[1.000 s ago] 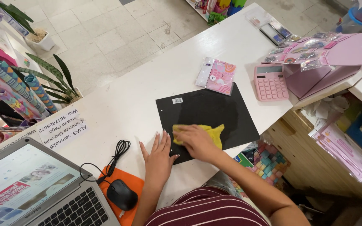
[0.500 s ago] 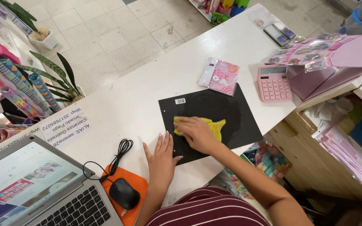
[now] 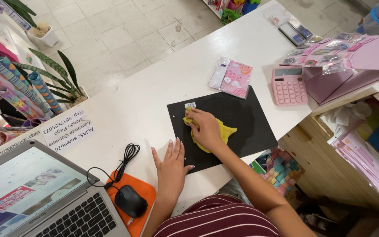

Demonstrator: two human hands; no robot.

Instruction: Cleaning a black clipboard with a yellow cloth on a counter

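A black mat (image 3: pixel 246 118) lies flat on the white counter (image 3: pixel 154 92). My right hand (image 3: pixel 206 127) presses a yellow cloth (image 3: pixel 225 132) onto the mat's left half, near a small white label at its top corner. My left hand (image 3: pixel 171 169) rests flat on the counter with fingers spread, its fingertips at the mat's lower left edge.
A pink patterned packet (image 3: pixel 233 77) and a pink calculator (image 3: pixel 288 85) lie beyond the mat, beside an open pink box (image 3: pixel 343 70). A black mouse (image 3: pixel 130 201) on an orange pad, a laptop (image 3: pixel 31 197) and a paper note (image 3: pixel 66 131) sit to the left.
My right hand has slid the yellow cloth up and to the left across the mat. My left hand has stayed flat at the mat's edge.
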